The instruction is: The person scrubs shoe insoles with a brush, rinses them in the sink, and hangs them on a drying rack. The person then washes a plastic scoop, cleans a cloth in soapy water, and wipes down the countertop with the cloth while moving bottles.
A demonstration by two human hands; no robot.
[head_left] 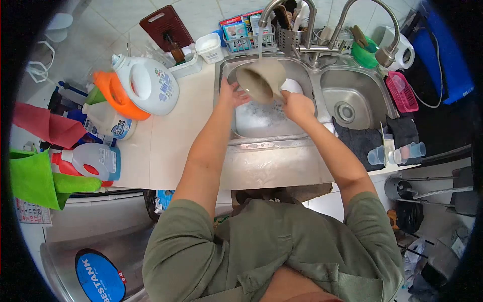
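A beige, cup-shaped dipper (264, 78) is tilted over the left sink basin (271, 143), its wide mouth facing left and towards me. Water runs from the faucet (264, 20) onto its upper side. My right hand (298, 106) is closed around the handle. At the dipper's left side, my left hand (233, 94) has its fingers apart; whether they touch the wall is unclear. Sudsy water (266, 121) lies below in the basin. Behind my right hand a white rounded thing (292, 86) shows partly.
A second basin (347, 85) with a drain is on the right. Detergent bottles (151, 85) crowd the left counter. A wire rack (251, 43) and a utensil holder (292, 40) stand behind the sink. Dark cloths (354, 143) and plastic cups (376, 155) lie at the right edge.
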